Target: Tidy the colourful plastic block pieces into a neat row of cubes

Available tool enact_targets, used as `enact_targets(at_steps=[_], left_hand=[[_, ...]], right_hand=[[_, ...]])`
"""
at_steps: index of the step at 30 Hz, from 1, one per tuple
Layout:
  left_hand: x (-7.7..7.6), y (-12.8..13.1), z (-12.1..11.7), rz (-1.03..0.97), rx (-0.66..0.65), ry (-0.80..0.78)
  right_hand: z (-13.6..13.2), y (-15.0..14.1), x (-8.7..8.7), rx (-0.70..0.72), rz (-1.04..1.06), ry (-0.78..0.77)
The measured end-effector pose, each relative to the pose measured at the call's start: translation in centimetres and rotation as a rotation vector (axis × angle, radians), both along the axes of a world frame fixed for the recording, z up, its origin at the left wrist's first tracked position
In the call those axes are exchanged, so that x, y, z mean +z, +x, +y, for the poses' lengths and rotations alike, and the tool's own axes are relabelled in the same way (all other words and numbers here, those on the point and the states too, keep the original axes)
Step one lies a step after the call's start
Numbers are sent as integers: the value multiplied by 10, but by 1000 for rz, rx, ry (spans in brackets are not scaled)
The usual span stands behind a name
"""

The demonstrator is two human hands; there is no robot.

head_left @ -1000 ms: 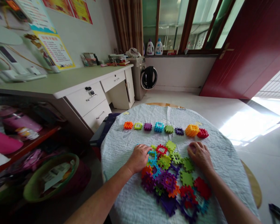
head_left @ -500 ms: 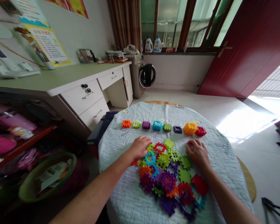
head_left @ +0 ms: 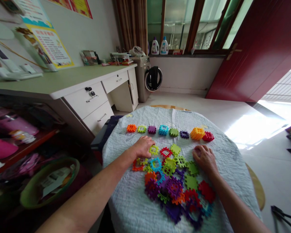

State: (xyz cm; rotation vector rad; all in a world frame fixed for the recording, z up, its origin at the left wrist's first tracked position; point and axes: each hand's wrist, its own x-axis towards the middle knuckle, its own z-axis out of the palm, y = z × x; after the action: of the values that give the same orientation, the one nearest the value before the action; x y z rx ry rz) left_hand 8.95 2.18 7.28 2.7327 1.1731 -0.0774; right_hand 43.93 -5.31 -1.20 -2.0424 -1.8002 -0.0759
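Note:
My left hand [head_left: 143,146] is closed on the edge of a yellow-green interlocking panel [head_left: 154,149] with a square opening, at the upper left of a loose pile. My right hand [head_left: 204,156] rests palm down on the cloth at the pile's right side, fingers stretched out and nothing seen in them. Nearest to it lies a green panel [head_left: 193,168]. Between the hands are a red panel [head_left: 166,152] with a white grid, a light-blue frame [head_left: 156,164] and a solid yellow-green panel [head_left: 176,149]. Purple panels [head_left: 174,187] overlap lower in the pile.
Beyond the pile runs a row of assembled cubes, among them an orange cube [head_left: 131,128], a blue cube [head_left: 163,130] and a yellow block [head_left: 197,133]. A pale cloth [head_left: 126,200] covers the round table. A white desk [head_left: 87,100] and a green-rimmed basket [head_left: 26,202] stand left.
My left hand has moved slightly left and up, drawing the yellow-green panel away from the pile. An orange-red frame beneath it is more exposed. My right hand stays in place.

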Motion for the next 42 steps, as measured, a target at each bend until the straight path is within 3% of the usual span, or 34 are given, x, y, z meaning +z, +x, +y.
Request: enact_targets(at_steps=[5,9,28,42], left_hand=[[7,-41,-16,-138,84,16],[4,-56,-36,-117,90,-20],[0,-40,-56,-25,185,38],[0,-38,-51,-30,128,77]], right_hand=[[0,1,-1,8,4,18],[0,1,-2,8,0,21],[1,2,-3,23,-1,37],[1,4,-5,33,-13,40]])
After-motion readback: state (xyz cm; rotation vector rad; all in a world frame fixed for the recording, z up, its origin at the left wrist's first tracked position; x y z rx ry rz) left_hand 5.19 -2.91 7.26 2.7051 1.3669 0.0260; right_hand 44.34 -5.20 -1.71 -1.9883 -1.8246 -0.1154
